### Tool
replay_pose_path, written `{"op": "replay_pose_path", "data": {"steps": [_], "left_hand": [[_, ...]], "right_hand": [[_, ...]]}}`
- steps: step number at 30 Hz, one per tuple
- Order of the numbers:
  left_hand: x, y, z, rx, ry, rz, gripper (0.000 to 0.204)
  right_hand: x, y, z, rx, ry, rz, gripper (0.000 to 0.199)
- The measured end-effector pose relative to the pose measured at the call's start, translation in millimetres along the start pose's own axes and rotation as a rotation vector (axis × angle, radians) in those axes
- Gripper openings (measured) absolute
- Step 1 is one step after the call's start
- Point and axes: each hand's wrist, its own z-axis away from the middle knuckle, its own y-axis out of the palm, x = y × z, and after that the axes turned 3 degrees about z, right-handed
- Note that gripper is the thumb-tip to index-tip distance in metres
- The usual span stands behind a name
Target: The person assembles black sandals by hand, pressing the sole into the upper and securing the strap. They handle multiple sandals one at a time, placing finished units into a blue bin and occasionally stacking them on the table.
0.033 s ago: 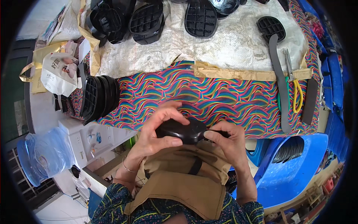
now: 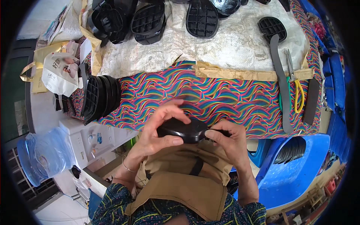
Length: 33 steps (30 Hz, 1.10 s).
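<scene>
A glossy black oval pad (image 2: 182, 131) with a smooth rounded face is held above my lap, at the near edge of the table. My left hand (image 2: 159, 129) grips its left side, thumb along the near edge and fingers curved over the top. At the pad's right end my right hand (image 2: 228, 140) pinches with thumb and forefinger; a thin dark edge shows behind the thumb, but I cannot tell what it belongs to. The pad's underside is hidden. Similar black pads with gridded undersides (image 2: 202, 18) lie on the white woven sheet at the far side.
A row of black pads (image 2: 101, 97) stands at the table's left edge. On the right lie a gridded pad (image 2: 272, 28), a grey strip (image 2: 282, 82), yellow-handled scissors (image 2: 299, 95) and a dark bar (image 2: 311, 101). A blue tub (image 2: 292, 180) sits below right, a water dispenser (image 2: 86, 142) below left.
</scene>
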Motion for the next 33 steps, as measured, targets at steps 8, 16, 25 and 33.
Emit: {"op": "replay_pose_path", "data": {"steps": [8,16,25,33], "left_hand": [[-28.5,-7.7,-10.2,0.068,0.342,-0.862,0.067],[-50.3,21.2,-30.0,0.439,0.484,-1.216,0.046],[-40.7,11.5,-26.4,0.284,0.608,-0.881,0.052],[-89.6,23.4,30.4,0.155,0.486,-0.568,0.04]], "right_hand": [[0.0,-8.0,-14.8,0.085,-0.075,-0.022,0.011],[-4.9,-9.8,-22.9,0.176,-0.102,-0.055,0.015],[8.7,-5.0,-22.3,0.216,-0.14,-0.044,0.017],[73.6,-38.0,48.1,0.275,-0.152,-0.162,0.019]]}}
